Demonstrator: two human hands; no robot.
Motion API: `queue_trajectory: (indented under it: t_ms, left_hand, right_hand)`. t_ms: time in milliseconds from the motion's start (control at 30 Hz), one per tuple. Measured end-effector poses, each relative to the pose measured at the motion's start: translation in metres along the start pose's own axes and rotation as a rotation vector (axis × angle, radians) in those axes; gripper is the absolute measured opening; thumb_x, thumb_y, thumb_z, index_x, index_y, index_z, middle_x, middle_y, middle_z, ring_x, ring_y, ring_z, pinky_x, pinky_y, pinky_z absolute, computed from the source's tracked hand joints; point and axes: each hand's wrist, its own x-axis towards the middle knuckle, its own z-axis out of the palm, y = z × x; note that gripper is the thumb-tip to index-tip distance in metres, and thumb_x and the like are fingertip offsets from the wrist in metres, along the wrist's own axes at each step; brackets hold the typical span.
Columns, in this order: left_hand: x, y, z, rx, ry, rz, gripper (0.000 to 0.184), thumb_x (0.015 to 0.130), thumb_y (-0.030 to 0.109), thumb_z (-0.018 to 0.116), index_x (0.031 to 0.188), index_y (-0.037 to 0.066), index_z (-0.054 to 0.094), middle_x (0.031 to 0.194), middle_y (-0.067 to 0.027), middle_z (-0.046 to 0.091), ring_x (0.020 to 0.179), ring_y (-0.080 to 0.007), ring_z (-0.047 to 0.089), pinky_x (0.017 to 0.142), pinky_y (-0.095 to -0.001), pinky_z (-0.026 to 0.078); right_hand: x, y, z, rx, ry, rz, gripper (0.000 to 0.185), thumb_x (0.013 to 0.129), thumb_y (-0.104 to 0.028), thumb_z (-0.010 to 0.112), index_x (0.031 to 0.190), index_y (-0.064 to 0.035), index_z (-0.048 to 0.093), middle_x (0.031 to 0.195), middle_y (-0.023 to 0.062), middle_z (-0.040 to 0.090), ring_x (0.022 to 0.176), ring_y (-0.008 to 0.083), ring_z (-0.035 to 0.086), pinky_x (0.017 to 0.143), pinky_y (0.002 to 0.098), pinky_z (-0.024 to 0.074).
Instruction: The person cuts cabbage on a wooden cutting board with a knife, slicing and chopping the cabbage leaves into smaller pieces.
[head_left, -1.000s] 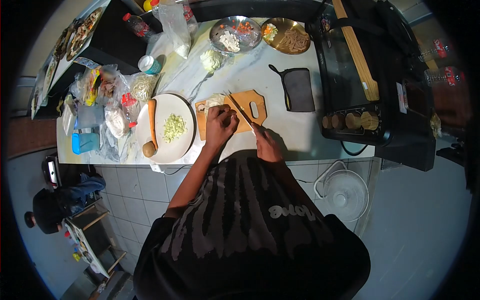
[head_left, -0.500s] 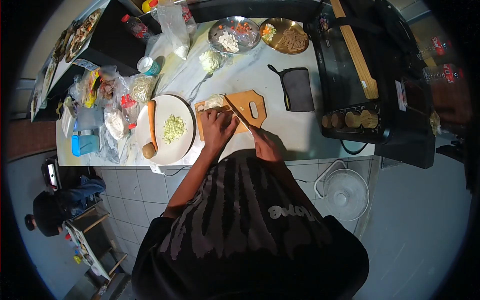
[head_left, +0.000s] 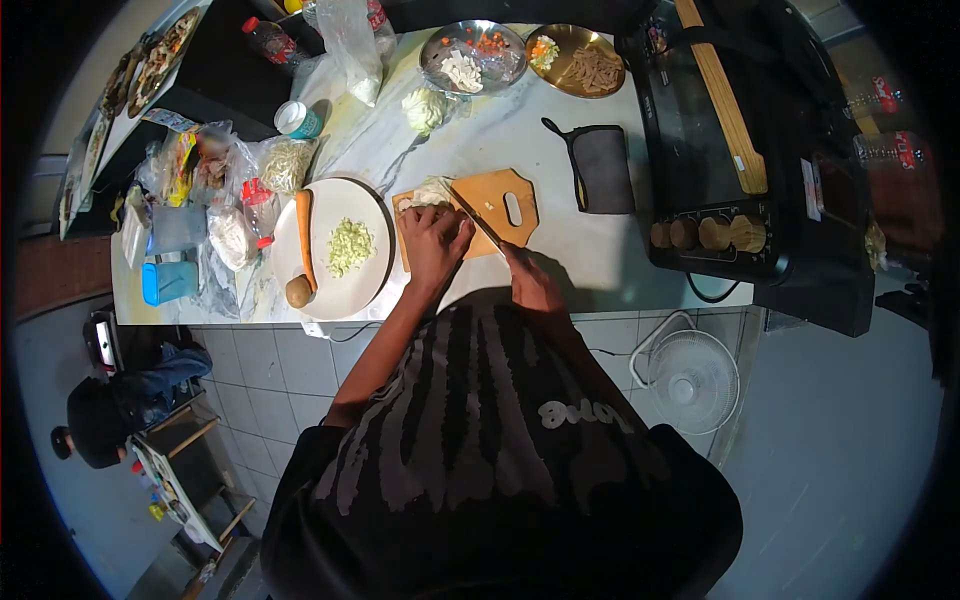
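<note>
On the wooden cutting board [head_left: 520,190] lies a pale leafy vegetable piece [head_left: 430,192], partly hidden by fingers. My left hand [head_left: 435,240] presses on it with curled fingers. My right hand [head_left: 535,285] is closed round the handle of a knife [head_left: 477,216], whose blade slants up-left across the board, beside the left fingertips. Left of the board, a white plate [head_left: 345,295] holds chopped green bits [head_left: 350,247], a carrot [head_left: 305,240] and a round brown item [head_left: 298,291]. Small pale scraps lie near the board's hole.
Two metal plates with food, one silver [head_left: 440,45] and one golden [head_left: 612,50], stand at the back beside a cabbage [head_left: 424,109]. A dark pouch [head_left: 603,170] and black oven [head_left: 690,150] are right. Bags and bottles crowd the left. A person [head_left: 95,425] sits far left.
My left fingers have flattened and drawn closer together over the vegetable. The knife has shifted slightly at the board. The view has moved a little.
</note>
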Motion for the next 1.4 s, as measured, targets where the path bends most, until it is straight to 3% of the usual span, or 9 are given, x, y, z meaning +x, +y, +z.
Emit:
queue_trajectory:
  t_ms: [67, 200, 467, 833, 1400]
  left_hand:
    - [0.0, -0.002, 0.002, -0.01, 0.0, -0.003, 0.021, 0.08, 0.025, 0.08, 0.088, 0.006, 0.077, 0.093, -0.009, 0.065, 0.093, -0.0314, 0.05, 0.085, -0.0446, 0.041]
    - [0.0, 0.001, 0.0, 0.014, 0.003, -0.004, 0.023, 0.081, 0.027, 0.08, 0.086, 0.005, 0.076, 0.091, -0.0094, 0.064, 0.092, -0.031, 0.049, 0.085, -0.0445, 0.041]
    - [0.0, 0.002, -0.002, -0.01, 0.016, -0.002, 0.022, 0.081, 0.026, 0.081, 0.089, 0.006, 0.077, 0.088, -0.0077, 0.064, 0.092, -0.0294, 0.051, 0.085, -0.0428, 0.042]
    - [-0.006, -0.008, 0.003, -0.033, 0.03, 0.04, 0.015, 0.079, 0.021, 0.081, 0.087, 0.009, 0.077, 0.089, -0.005, 0.065, 0.092, -0.0282, 0.051, 0.085, -0.0415, 0.042]
    - [-0.003, -0.003, 0.003, -0.031, -0.017, -0.029, 0.016, 0.08, 0.023, 0.079, 0.086, 0.009, 0.074, 0.089, -0.0086, 0.061, 0.092, -0.0307, 0.049, 0.084, -0.0442, 0.041]
  right_hand:
    - [-0.001, 0.005, 0.002, -0.078, 0.028, -0.045, 0.056, 0.097, -0.011, 0.053, 0.151, -0.0241, 0.044, 0.114, 0.0309, 0.063, 0.097, 0.0459, 0.067, 0.081, 0.0522, 0.0557]
    - [0.001, 0.003, -0.005, -0.071, 0.025, 0.021, 0.057, 0.096, -0.011, 0.054, 0.151, -0.0254, 0.044, 0.114, 0.0332, 0.063, 0.097, 0.0475, 0.066, 0.082, 0.0528, 0.0557]
    - [0.001, 0.02, 0.006, 0.074, 0.027, -0.072, 0.061, 0.095, -0.009, 0.053, 0.152, -0.0292, 0.042, 0.116, 0.0388, 0.059, 0.097, 0.0511, 0.064, 0.083, 0.0549, 0.0542]
    - [0.001, 0.015, 0.004, 0.071, -0.016, -0.056, 0.058, 0.097, -0.011, 0.055, 0.151, -0.0282, 0.044, 0.12, 0.0379, 0.059, 0.101, 0.0516, 0.064, 0.084, 0.0543, 0.0544]
    - [-0.004, 0.017, 0.003, 0.161, -0.028, -0.052, 0.06, 0.097, -0.01, 0.054, 0.152, -0.0289, 0.043, 0.12, 0.0369, 0.058, 0.105, 0.0517, 0.062, 0.085, 0.0537, 0.0536]
